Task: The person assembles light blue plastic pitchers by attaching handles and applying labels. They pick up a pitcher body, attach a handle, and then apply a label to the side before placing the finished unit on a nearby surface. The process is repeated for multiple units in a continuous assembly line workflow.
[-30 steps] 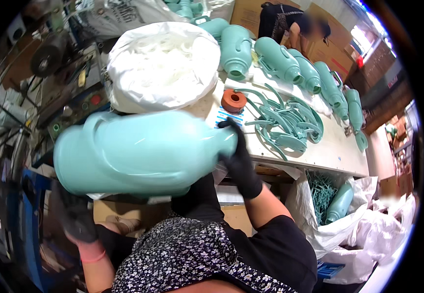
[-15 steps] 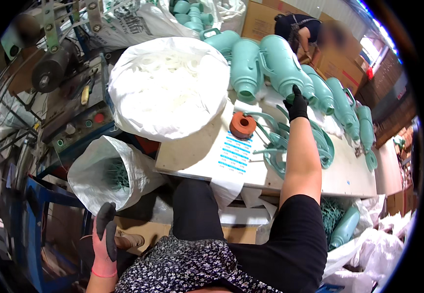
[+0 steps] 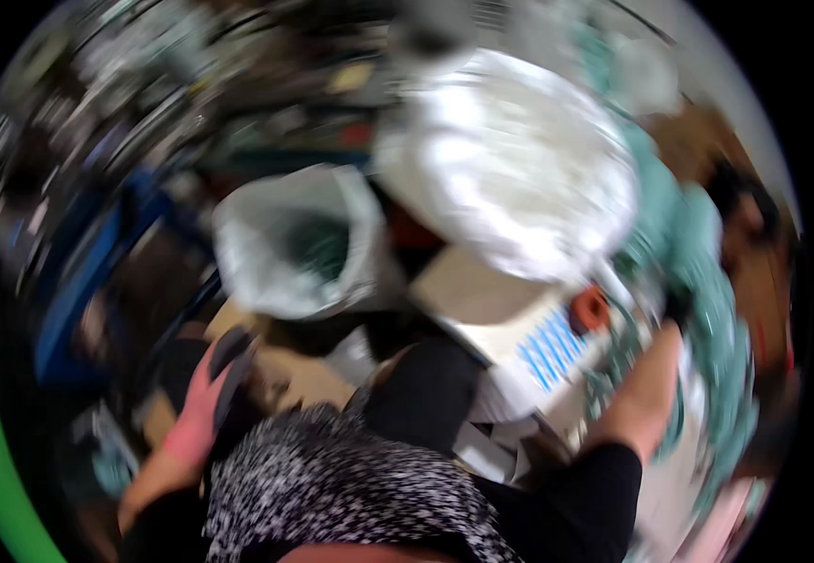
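Observation:
The whole view is smeared by motion. My right hand, in a black glove, reaches out at the right to the row of teal plastic flask bodies. It is at the near end of one, but its fingers are too blurred to show a grip. My left hand, in a pink glove with dark fingertips, hangs low at the left, fingers stretched out and nothing seen in them. An orange-red ring or tape roll sits on the pale table, beside a sheet of blue-striped labels and teal coiled strips.
A big white sack of whitish parts stands on the table's far side. Below its left side, an open white sack holds teal scraps. Machinery and a blue metal frame fill the left. Cardboard and a blurred person are at far right.
The view has swung left, so the table and sacks appear farther right and tilted. My right hand stays by the flask bodies; my left remains low with fingers extended.

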`<control>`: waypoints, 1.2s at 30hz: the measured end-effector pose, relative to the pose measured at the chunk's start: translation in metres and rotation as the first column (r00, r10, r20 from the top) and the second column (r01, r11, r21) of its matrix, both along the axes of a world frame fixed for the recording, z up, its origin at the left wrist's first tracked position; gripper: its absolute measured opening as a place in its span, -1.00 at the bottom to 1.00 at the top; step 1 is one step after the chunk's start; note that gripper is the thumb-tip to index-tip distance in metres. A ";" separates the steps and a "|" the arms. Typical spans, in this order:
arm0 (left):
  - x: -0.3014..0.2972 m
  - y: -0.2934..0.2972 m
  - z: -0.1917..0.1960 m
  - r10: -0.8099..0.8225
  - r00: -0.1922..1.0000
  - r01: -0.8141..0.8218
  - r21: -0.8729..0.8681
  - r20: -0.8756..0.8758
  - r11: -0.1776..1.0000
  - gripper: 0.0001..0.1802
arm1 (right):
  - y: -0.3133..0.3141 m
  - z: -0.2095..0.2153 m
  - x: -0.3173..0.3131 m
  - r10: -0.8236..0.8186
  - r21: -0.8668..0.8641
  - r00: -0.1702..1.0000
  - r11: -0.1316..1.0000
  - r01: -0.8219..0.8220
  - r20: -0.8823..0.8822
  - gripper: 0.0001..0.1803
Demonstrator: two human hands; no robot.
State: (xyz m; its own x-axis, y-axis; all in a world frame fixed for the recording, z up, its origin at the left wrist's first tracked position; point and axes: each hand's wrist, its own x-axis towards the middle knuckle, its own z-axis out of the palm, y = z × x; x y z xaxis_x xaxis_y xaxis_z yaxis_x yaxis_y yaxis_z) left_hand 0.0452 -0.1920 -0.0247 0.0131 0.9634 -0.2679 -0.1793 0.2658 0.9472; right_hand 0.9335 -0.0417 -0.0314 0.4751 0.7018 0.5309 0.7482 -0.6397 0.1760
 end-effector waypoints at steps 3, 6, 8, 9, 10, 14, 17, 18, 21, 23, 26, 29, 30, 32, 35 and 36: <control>-0.030 -0.025 -0.003 -0.031 0.936 0.066 0.086 -0.352 0.994 -0.46 | -0.014 -0.006 -0.072 0.409 0.314 0.912 0.864 -0.393 0.016 -0.26; -0.053 -0.062 -0.012 0.214 0.839 -0.072 0.288 -0.500 0.955 -0.51 | -0.047 0.011 -0.227 0.782 0.637 0.617 0.433 -0.638 0.087 -0.31; -0.082 -0.092 -0.028 0.399 0.733 -0.153 0.438 -0.551 0.886 -0.60 | -0.070 0.011 -0.318 0.865 0.700 0.500 0.338 -0.630 0.032 -0.34; -0.093 -0.119 -0.034 0.530 0.637 -0.295 0.458 -0.559 0.839 -0.60 | -0.077 0.009 -0.362 0.883 0.722 0.469 0.327 -0.609 -0.004 -0.36; -0.110 -0.146 -0.048 0.558 0.543 -0.388 0.402 -0.628 0.830 -0.58 | -0.079 0.006 -0.387 0.888 0.541 0.457 0.408 -0.735 -0.049 -0.23; -0.190 -0.278 -0.163 0.577 0.182 -0.695 0.311 -0.796 0.648 -0.56 | -0.069 0.005 -0.560 0.990 0.343 0.100 0.127 -0.931 -0.095 -0.64; -0.217 -0.384 -0.169 0.371 -0.125 -0.918 0.249 -0.920 0.310 -0.45 | -0.076 -0.019 -0.606 1.000 0.099 -0.002 -0.001 -0.995 -0.012 -0.56; -0.223 -0.430 -0.212 0.211 -0.317 -0.947 0.322 -0.925 -0.011 -0.36 | -0.072 -0.013 -0.616 0.979 0.184 -0.080 -0.045 -0.982 -0.188 -0.55; -0.237 -0.505 -0.229 0.324 -0.291 -0.889 0.130 -0.900 -0.439 -0.36 | -0.085 -0.001 -0.633 0.962 0.201 -0.139 -0.092 -0.975 -0.235 -0.54; -0.244 -0.524 -0.234 0.582 -0.353 -0.864 0.016 -0.733 -0.504 -0.36 | -0.087 -0.003 -0.641 0.976 0.176 -0.153 -0.126 -0.976 -0.156 -0.53; -0.255 -0.503 -0.230 0.887 -0.415 -0.886 -0.132 -0.202 -0.444 -0.36 | -0.082 -0.005 -0.642 0.946 0.282 -0.133 -0.047 -0.958 -0.297 -0.49; -0.266 -0.451 -0.189 0.923 -0.256 -0.959 -0.193 0.288 -0.206 -0.37 | -0.097 0.013 -0.667 0.847 0.446 -0.134 0.130 -0.886 -0.514 -0.52; -0.272 -0.428 -0.171 0.896 -0.169 -0.978 -0.185 0.410 -0.099 -0.37 | -0.104 0.017 -0.671 0.824 0.476 -0.138 0.173 -0.862 -0.550 -0.55; -0.275 -0.387 -0.134 0.800 -0.014 -0.985 -0.144 0.599 0.091 -0.37 | -0.113 0.026 -0.683 0.754 0.542 -0.194 0.245 -0.804 -0.628 -0.60; -0.264 -0.319 -0.077 0.671 0.175 -0.960 -0.026 0.720 0.279 -0.37 | -0.114 0.013 -0.681 0.753 0.480 -0.202 0.168 -0.861 -0.626 -0.63; -0.263 -0.305 -0.086 0.878 0.385 -0.911 0.270 0.285 0.312 -0.37 | -0.121 0.018 -0.686 0.698 0.501 -0.230 0.209 -0.840 -0.678 -0.61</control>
